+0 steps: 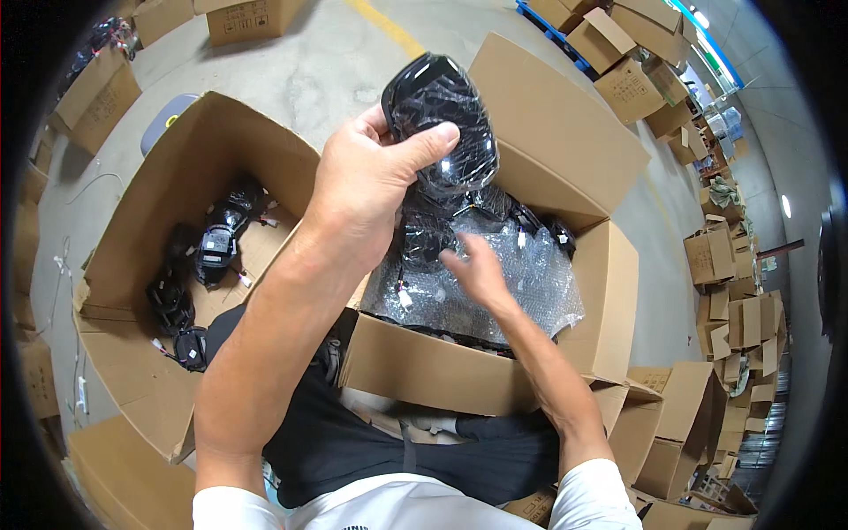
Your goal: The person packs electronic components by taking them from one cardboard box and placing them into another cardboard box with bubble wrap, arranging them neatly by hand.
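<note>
Raised over the cartons, my left hand (367, 172) grips a glossy black rounded part (442, 124) wrapped in clear film, its thumb pressed on the near face. Lower down, my right hand (480, 269) hovers over the right-hand carton (433, 364), fingers apart and apparently holding nothing. Close to its fingertips lies another film-wrapped black part (426, 240). A sheet of bubble wrap (539, 287) spreads beneath it inside this carton. More wrapped black parts with small white connectors lie along the carton's far side, partly covered by my raised hand and its part.
An open carton (124, 265) on the left holds several wrapped black parts (216, 247) with white connectors. My legs are between the cartons. Stacked cartons (742, 327) line the right side. A grey rounded object (163, 124) stands behind the left carton.
</note>
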Demonstrator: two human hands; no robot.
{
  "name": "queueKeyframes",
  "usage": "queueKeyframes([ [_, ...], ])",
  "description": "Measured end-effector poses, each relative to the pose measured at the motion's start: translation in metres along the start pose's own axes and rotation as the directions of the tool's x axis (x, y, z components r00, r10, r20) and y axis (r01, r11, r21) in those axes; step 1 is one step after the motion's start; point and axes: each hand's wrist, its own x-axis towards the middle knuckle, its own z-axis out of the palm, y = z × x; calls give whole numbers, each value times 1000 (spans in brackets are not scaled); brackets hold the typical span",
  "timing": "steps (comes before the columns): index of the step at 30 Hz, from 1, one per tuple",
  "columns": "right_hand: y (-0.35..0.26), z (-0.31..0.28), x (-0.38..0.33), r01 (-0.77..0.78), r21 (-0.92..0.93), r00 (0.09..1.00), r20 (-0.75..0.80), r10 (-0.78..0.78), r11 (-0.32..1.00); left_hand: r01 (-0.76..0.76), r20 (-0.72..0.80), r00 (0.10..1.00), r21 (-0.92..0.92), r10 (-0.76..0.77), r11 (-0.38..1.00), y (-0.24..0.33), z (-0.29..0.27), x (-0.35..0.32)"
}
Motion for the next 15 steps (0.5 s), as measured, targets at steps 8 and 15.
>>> queueKeyframes([
  [8, -11, -90, 26, -481, 873, 868, 487, 102, -73, 150, 53, 987, -22, -149, 988, -17, -1, -12],
  [15, -72, -166, 25, -98, 812, 984, 167, -67, 575, 337, 363, 810, 354, -461, 872, 2, -1, -19],
])
